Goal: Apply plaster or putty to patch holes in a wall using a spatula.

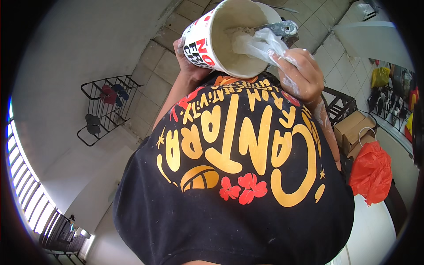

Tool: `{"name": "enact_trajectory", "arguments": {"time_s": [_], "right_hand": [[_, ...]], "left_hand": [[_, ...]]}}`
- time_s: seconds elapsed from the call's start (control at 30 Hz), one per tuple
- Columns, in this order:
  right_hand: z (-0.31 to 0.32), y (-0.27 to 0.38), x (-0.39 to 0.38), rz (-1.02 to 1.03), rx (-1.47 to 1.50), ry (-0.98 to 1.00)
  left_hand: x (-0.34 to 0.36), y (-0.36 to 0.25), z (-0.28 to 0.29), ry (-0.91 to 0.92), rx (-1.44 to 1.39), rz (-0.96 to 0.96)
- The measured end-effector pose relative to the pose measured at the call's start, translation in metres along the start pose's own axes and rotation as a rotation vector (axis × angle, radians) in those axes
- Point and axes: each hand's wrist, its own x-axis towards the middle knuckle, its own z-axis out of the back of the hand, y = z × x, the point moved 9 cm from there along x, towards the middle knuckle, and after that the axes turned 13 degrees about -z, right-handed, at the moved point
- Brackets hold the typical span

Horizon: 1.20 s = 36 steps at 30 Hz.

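Observation:
A white tub (198, 42) with red and black print is tipped toward me at the top of the view, its inside coated with pale paste. My left hand (189, 61) is closed around the tub's left side, most of its fingers hidden behind it. My right hand (301, 74), smeared with white paste, pinches a thin, whitish plastic sheet (260, 44) that reaches into the tub's mouth. Across the far right rim lies a paste-stained grey tool handle (282, 29); whatever it belongs to is hidden.
On the left, a black wire rack (106, 108) holds several slippers beside the pale wall (88, 48). To the right are a cardboard box (353, 126), a red plastic bag (372, 170) and a rack of shoes (388, 95). Tiled floor (163, 66) lies beyond the tub.

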Motion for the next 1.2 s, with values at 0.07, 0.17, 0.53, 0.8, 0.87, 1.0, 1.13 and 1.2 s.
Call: {"name": "enact_trajectory", "arguments": {"time_s": [0.07, 0.17, 0.53, 0.8, 0.87, 1.0, 1.13, 1.2], "right_hand": [[0.010, 0.007, -0.002, 0.045, 0.009, -0.123], [0.012, 0.005, -0.002, 0.035, -0.029, -0.172], [0.009, -0.003, -0.004, 0.020, 0.000, -0.215], [-0.031, -0.043, -0.005, -0.464, 0.073, 0.124], [-0.050, -0.046, -0.009, -0.505, -0.156, 0.290], [-0.064, -0.061, -0.018, -0.690, -0.176, 0.441], [-0.049, -0.069, -0.022, -0.716, -0.018, 0.190], [-0.032, -0.069, -0.022, -0.677, 0.075, 0.001]], "left_hand": [[-0.004, -0.003, -0.013, 0.000, -0.002, -0.025], [-0.011, -0.006, -0.026, -0.067, 0.126, -0.065], [-0.003, 0.002, -0.003, -0.042, 0.058, -0.014], [0.003, 0.010, 0.007, 0.023, -0.055, 0.055], [-0.001, 0.010, 0.000, -0.010, -0.015, 0.048], [-0.003, 0.010, -0.004, 0.003, 0.045, 0.039], [0.001, 0.015, -0.018, 0.097, -0.201, 0.117], [0.006, 0.015, -0.015, 0.079, -0.165, 0.092]]}}
